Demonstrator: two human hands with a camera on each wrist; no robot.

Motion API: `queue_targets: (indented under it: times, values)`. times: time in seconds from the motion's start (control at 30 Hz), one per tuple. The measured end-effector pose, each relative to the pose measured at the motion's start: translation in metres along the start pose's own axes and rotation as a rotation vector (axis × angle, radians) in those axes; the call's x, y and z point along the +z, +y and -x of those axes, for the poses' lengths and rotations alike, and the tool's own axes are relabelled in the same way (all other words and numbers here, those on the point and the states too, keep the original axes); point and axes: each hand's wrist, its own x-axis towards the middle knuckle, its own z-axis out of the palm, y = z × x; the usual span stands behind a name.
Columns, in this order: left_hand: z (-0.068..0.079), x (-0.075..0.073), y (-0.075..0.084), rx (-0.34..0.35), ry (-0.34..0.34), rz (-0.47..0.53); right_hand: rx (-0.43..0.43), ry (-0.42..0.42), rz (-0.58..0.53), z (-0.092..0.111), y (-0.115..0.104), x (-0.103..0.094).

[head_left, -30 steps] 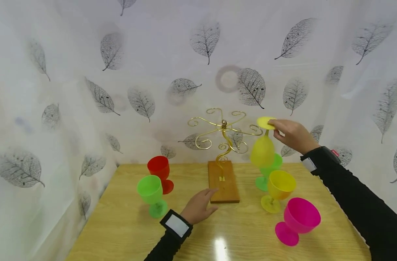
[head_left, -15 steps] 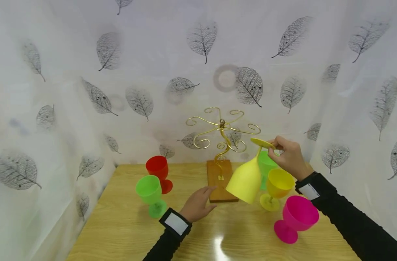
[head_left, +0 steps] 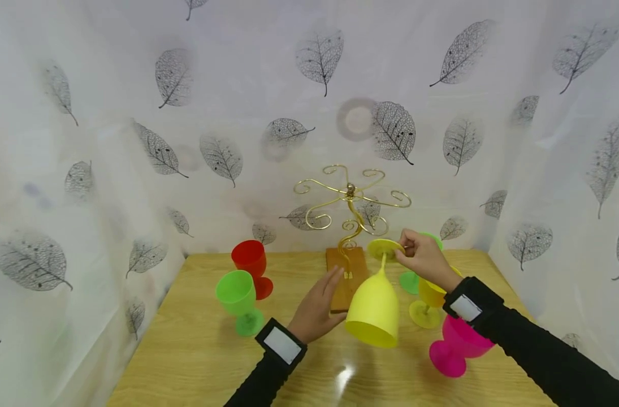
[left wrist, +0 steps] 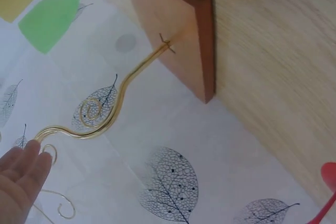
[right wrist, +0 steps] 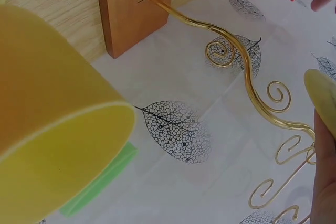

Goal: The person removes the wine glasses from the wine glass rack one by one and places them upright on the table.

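Note:
My right hand (head_left: 427, 262) pinches the round foot of a yellow goblet (head_left: 374, 308), which hangs upside down, its rim low at the front. The foot's edge (right wrist: 319, 95) shows beside my hand in the right wrist view. My left hand (head_left: 315, 306) has its fingers extended and thumb apart, just left of the goblet's bowl. Behind both hands stands a gold wire rack (head_left: 351, 195) with curled arms, fixed to a wooden base (head_left: 343, 265). Left-hand fingers (left wrist: 32, 169) show at the lower left of the left wrist view, overlapping the rack there.
A red goblet (head_left: 249, 257) and a green goblet (head_left: 236, 294) stand at the left of the table (head_left: 187, 350). To the right are a magenta goblet (head_left: 449, 356), another yellow goblet (head_left: 425, 314) and a second green one (head_left: 410, 281), partly hidden by my right arm. A leaf-print curtain (head_left: 268, 73) hangs behind.
My right hand has carried the inverted yellow goblet from beside the rack's right arm, down and toward the left, nearer my left hand. My left hand has risen slightly, its fingers tilted more upward.

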Motion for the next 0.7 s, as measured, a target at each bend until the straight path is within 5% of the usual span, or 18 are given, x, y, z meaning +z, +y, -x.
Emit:
queue_targets:
  times: [0.37, 0.7]
  values:
    - [-0.008, -0.006, 0.007, 0.062, 0.104, 0.008, 0.026, -0.050, -0.063, -0.008, -0.013, -0.009]
    - [-0.009, -0.011, 0.006, 0.111, 0.143, 0.026, 0.135, -0.257, -0.222, -0.007, -0.039, 0.023]
